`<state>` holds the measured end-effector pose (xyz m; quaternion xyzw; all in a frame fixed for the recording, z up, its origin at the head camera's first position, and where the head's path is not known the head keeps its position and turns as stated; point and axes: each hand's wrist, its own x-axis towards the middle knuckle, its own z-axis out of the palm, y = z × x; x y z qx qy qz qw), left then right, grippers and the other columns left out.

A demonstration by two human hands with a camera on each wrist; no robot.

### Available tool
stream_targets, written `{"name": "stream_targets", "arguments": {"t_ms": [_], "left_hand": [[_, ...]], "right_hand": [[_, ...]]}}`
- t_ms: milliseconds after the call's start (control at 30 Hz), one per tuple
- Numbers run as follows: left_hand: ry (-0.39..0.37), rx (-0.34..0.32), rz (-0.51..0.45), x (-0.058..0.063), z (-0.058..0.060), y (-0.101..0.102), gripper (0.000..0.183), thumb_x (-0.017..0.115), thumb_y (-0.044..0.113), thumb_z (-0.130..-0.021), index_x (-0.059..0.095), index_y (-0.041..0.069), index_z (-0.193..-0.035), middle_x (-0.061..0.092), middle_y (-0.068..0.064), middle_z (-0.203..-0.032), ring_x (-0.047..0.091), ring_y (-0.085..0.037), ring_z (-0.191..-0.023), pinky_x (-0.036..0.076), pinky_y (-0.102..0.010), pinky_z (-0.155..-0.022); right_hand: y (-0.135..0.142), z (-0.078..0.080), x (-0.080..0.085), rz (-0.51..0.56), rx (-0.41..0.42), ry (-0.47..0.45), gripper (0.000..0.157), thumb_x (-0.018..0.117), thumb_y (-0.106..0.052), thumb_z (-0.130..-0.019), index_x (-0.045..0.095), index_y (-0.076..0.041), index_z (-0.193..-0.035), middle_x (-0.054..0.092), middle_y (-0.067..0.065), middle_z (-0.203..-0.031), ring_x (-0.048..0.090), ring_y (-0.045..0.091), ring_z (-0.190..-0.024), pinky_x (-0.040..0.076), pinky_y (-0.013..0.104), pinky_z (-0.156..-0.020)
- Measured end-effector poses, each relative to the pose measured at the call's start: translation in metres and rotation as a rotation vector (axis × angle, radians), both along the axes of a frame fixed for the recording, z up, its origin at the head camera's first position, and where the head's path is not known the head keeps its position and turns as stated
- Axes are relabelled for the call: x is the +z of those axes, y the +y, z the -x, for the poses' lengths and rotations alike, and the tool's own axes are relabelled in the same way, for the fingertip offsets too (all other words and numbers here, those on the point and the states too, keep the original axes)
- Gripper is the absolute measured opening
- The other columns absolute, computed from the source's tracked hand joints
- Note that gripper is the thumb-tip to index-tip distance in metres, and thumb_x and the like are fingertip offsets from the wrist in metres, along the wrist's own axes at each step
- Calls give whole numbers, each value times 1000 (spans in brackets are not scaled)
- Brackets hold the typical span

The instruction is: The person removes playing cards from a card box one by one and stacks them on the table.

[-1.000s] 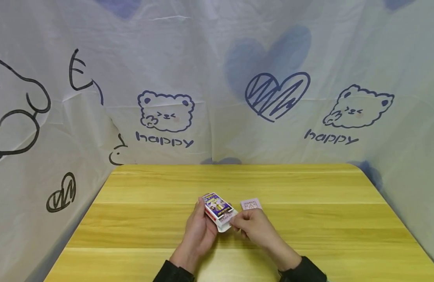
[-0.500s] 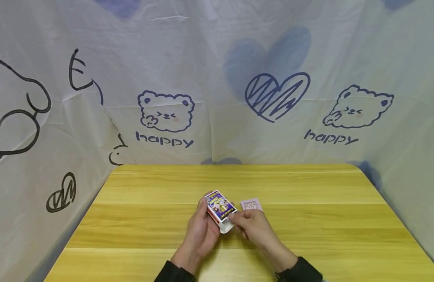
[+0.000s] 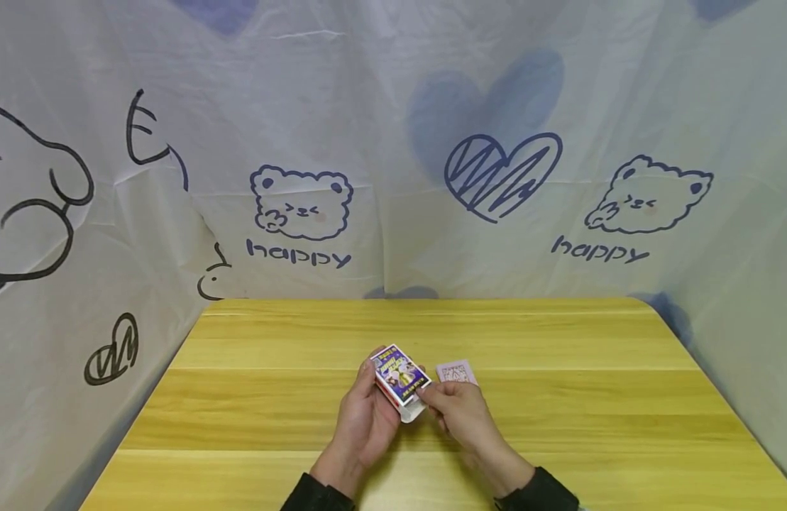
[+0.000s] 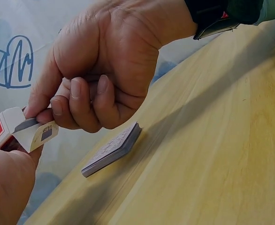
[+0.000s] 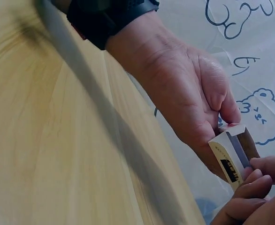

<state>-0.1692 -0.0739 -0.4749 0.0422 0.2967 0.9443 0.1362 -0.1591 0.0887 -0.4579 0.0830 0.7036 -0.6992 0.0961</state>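
Note:
My left hand (image 3: 362,419) holds a small playing-card box (image 3: 398,372), purple and white on its face, tilted above the table. Its open end points toward my right hand (image 3: 463,415). An end flap (image 4: 44,136) hangs out in the left wrist view. Inside the mouth shows the grey edge of a stack of playing cards (image 5: 238,147). My right thumb and index finger pinch at this mouth, on the cards, partly hiding them; the other fingers are curled. A second stack of playing cards (image 3: 455,370) with a pale pink patterned back lies on the table, just beyond my right hand.
The wooden table (image 3: 559,369) spreads around both hands. Behind it hangs a pale cloth backdrop (image 3: 393,142) with drawn bears and hearts, which also closes off the sides.
The pink card back that stuck out of the box's mouth a second ago no longer shows. Box and left hand shifted slightly right; my right fingers now lie against the box's end.

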Motion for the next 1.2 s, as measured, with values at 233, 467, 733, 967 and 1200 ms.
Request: {"name": "stream_targets", "arguments": {"t_ms": [233, 467, 733, 967, 1200], "left_hand": [[-21, -2, -25, -1, 0, -1, 51, 17, 37, -108, 8, 15, -153, 24, -18, -155, 38, -38, -134, 37, -41, -112], [-35, 0, -37, -3, 3, -4, 51, 16, 39, -107, 7, 17, -152, 26, -20, -154, 29, -42, -138, 37, -41, -112], [-59, -4, -32, -3, 4, -6, 51, 15, 41, -107, 9, 19, -153, 25, -22, -153, 40, -38, -133, 39, -43, -110], [-53, -1, -12, -4, 6, -8, 53, 17, 44, -106, 9, 18, -152, 24, -22, -151, 35, -40, -135, 39, -42, -111], [-56, 10, 2, -4, 7, -11, 53, 17, 45, -106, 10, 19, -151, 25, -21, -149, 40, -38, -132, 40, -42, -109]], "right_hand": [[-2, -1, 1, 128, -6, -28, 19, 73, -13, -80, 60, 1, -77, 46, -4, -54, 36, 7, -45, 24, 18, -36], [-3, -2, 4, 130, 54, -23, 15, 66, -5, -80, 61, 7, -88, 48, -3, -58, 38, 8, -47, 29, 17, -37], [-2, -3, 4, 51, 48, 9, 27, 73, -21, -85, 60, 1, -76, 49, -3, -56, 39, 8, -46, 30, 19, -36], [0, -5, 7, 26, 120, 26, 18, 70, -9, -83, 63, 8, -88, 56, 2, -65, 47, 8, -50, 37, 18, -39], [3, -5, 8, -39, 248, 41, 26, 69, -6, -75, 61, 7, -96, 56, 1, -67, 42, 8, -48, 34, 19, -38]]}}
